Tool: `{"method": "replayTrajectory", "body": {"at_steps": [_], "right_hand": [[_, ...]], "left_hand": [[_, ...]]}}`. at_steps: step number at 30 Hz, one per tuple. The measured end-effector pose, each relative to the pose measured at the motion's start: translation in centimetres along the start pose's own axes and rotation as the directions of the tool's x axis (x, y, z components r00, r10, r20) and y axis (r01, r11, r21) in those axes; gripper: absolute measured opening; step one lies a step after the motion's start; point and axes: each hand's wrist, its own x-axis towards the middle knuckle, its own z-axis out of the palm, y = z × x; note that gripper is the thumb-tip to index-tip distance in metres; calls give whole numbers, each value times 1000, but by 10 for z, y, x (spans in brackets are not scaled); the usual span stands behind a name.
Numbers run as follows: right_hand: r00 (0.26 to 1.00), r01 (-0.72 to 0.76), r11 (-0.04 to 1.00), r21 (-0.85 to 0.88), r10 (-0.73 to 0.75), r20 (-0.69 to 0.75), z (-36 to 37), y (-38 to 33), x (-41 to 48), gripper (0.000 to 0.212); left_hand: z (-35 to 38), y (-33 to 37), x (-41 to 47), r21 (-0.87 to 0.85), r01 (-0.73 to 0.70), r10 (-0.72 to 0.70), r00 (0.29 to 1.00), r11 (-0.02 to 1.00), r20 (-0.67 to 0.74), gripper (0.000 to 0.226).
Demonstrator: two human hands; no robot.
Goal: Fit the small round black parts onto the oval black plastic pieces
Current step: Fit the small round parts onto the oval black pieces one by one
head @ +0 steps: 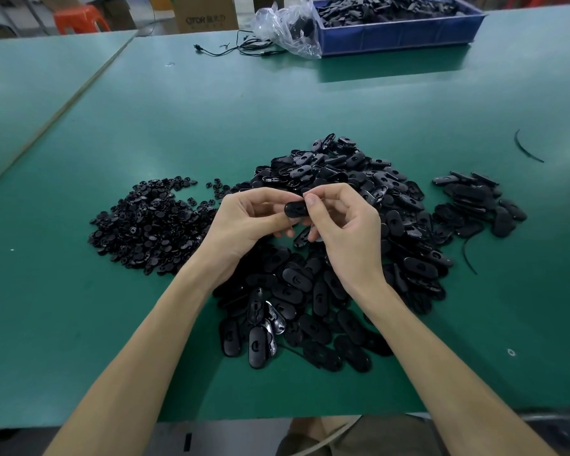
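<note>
From the head camera, I am holding one oval piece up off the table, between both hands. My left hand is curling its fingers round the piece's left end with the thumb under it, so the flat face is turning up toward me. My right hand is pinching thumb and forefinger together on the piece's right end. I judge this is where a round part is being pressed in, though I cannot tell whether one is sitting under my fingertips.

The heap of small round parts is lying just left of my left fingers, an easy reach for the feeding hand. The big pile of oval pieces is spreading beneath and beyond both hands. A small stack of ovals is sitting apart, right of my right fingers, likely the finished ones.

Far beyond my fingertips a blue bin and a plastic bag are standing near the table's back edge. Bare green surface is lying between them and the piles, and wide to either side of my forearms. The near edge is running under my elbows, so loose pieces there could slide off.
</note>
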Motion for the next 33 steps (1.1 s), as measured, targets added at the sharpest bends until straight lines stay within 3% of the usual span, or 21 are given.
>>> {"method": "replayTrajectory", "body": {"at_steps": [13, 33], "right_hand": [[1000, 8, 999, 40, -8, 3, 0, -1, 2, 6], [1000, 8, 999, 43, -8, 1, 0, 4, 2, 6]], "left_hand": [[0, 2, 0, -151, 59, -55, 998, 987, 30, 24], [-4, -2, 2, -224, 123, -106, 990, 967, 88, 21]]}}
